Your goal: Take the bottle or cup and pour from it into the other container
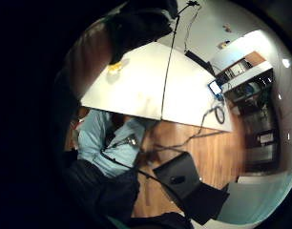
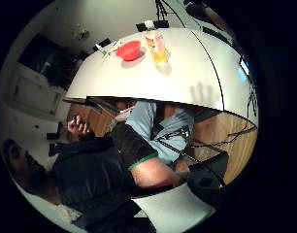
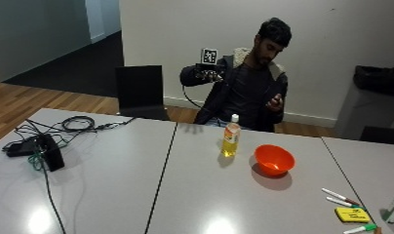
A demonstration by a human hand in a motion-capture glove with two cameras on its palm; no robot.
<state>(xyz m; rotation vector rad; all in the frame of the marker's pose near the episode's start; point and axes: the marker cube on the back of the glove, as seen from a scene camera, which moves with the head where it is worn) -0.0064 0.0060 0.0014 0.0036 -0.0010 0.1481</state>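
While the gloved right hand (image 3: pixel 206 74) hangs raised at shoulder height, well apart from the table (image 3: pixel 106 195) and holding nothing, its fingers look loosely relaxed, though the outside view is too small to be sure. The bottle (image 3: pixel 230 139) stands upright near the table's far edge, capped in white and holding yellow liquid most of the way up. Just beside the bottle sits the orange bowl (image 3: pixel 274 159), which looks empty. Judging by its slim plastic body, the bottle should be light and a little slippery; it is best gripped round its middle, below the neck, once the cap is dealt with.
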